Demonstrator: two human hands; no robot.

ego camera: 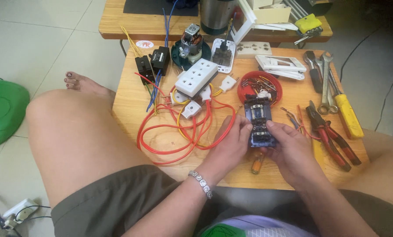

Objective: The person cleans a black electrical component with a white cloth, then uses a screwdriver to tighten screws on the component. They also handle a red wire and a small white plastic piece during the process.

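We sit at a low wooden bench (161,145) on a pale tiled floor (38,39), a second bench (113,22) just beyond it. Our left hand (229,142) and right hand (291,151) share one grip on a dark switch module (259,120): both thumbs press its top face, fingers curled beneath. Its long axis runs straight away from us, far end pointing at the red dish (260,85) of wire scraps just ahead of the grip. Left of the grip lie red wire loops (179,131) and a white socket strip (196,77); right of it, red-handled pliers (332,136) and a yellow-handled screwdriver (348,114). An orange-handled screwdriver (257,163) lies under the grip. The bench's near edge sits just below our wrists.
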